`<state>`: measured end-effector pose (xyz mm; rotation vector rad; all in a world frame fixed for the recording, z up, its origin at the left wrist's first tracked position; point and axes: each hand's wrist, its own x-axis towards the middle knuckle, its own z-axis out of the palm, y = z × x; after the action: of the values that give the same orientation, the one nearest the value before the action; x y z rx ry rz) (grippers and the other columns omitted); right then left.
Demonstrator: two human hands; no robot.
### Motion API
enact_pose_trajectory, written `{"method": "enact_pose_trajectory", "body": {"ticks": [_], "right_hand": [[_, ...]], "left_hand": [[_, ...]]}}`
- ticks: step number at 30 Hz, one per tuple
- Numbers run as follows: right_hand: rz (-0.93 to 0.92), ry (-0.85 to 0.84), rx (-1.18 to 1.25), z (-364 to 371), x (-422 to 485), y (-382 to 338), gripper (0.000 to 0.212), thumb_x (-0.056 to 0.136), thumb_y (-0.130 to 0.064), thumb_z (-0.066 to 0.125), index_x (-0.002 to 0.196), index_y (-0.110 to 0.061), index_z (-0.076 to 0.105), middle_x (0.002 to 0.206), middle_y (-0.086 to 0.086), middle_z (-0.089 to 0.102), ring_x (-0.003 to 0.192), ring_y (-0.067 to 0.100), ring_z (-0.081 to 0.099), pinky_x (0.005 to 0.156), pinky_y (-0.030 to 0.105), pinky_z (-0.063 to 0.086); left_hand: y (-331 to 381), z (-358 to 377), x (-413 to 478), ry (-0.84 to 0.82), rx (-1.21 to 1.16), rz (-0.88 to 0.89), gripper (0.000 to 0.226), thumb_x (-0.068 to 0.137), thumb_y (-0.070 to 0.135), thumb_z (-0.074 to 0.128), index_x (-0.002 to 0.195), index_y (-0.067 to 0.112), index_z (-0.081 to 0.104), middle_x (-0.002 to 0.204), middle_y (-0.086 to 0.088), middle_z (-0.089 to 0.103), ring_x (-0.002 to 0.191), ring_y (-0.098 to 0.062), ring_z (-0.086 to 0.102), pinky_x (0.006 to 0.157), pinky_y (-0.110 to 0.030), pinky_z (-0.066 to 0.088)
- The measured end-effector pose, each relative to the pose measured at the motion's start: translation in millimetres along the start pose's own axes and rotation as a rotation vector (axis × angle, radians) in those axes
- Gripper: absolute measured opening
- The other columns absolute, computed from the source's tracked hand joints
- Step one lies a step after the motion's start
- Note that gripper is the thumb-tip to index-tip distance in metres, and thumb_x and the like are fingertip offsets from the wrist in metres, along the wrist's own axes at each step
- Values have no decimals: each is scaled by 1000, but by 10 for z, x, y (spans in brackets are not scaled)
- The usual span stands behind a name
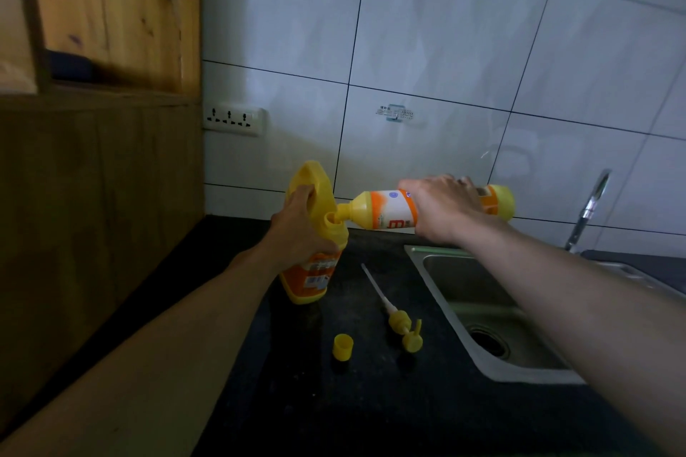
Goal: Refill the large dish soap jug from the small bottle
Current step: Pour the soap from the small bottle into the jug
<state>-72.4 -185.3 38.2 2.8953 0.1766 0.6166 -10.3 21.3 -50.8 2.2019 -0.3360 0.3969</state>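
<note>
The large yellow jug (315,275) with an orange label stands on the black counter, tilted slightly, its mouth uncapped. My left hand (297,230) grips it around the handle and neck. My right hand (443,208) holds the small yellow and white bottle (382,210) lying nearly level, its spout touching the jug's mouth. A yellow cap (342,346) stands on the counter in front of the jug. Beside the cap lies a yellow pump head with a long white tube (399,321).
A steel sink (479,312) is set into the black counter (371,404) on the right, with a faucet (590,208) behind it. White tiled wall at the back holds a socket strip (234,121). A wooden cabinet (96,159) closes the left side.
</note>
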Motion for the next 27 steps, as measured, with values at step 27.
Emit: {"method": "enact_pose_trajectory", "body": {"ticks": [27], "right_hand": [[15,-127,181,272,-64,-10,56,73,-28,79,121,-28,49,113,1,62,105,22,59,91,43,48]], "left_hand": [[94,-87,-84,-13,-102,5,93,61,26,89,132,24,31,122,-6,52,108,-29,59,87,-55,55]]}}
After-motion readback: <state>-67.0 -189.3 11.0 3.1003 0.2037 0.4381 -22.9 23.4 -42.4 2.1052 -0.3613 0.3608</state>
